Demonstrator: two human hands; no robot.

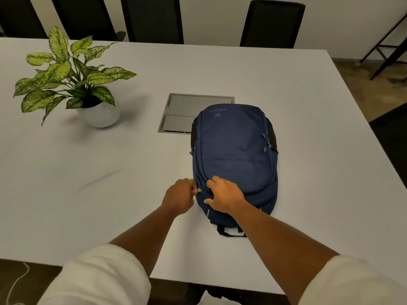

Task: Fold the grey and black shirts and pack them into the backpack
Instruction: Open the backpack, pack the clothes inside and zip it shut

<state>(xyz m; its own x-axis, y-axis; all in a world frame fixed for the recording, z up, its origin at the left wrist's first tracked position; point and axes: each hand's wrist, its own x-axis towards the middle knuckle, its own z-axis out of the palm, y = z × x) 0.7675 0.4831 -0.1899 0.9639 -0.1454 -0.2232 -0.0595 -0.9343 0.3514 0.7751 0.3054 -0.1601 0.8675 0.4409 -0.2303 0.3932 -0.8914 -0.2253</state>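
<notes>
A green-and-cream leafy plant in a round white pot (pixel 100 114) is standing near the far left corner of the pale grey tabletop (pixel 308 95). A grey recessed metal hatch (pixel 182 111) is sitting at the middle. The left hand (pixel 179 198) is pinching a small silver zipper pull (pixel 198 190) at the left near side of the navy blue fabric backpack (pixel 234 155). The right hand (pixel 224 195) is resting on the backpack's near end, fingers curled into the fabric. The backpack is lying flat, partly covering the hatch, its printed logo text appearing upside down and not clearly readable. Black chairs (pixel 273 23) are lining the far edge.
</notes>
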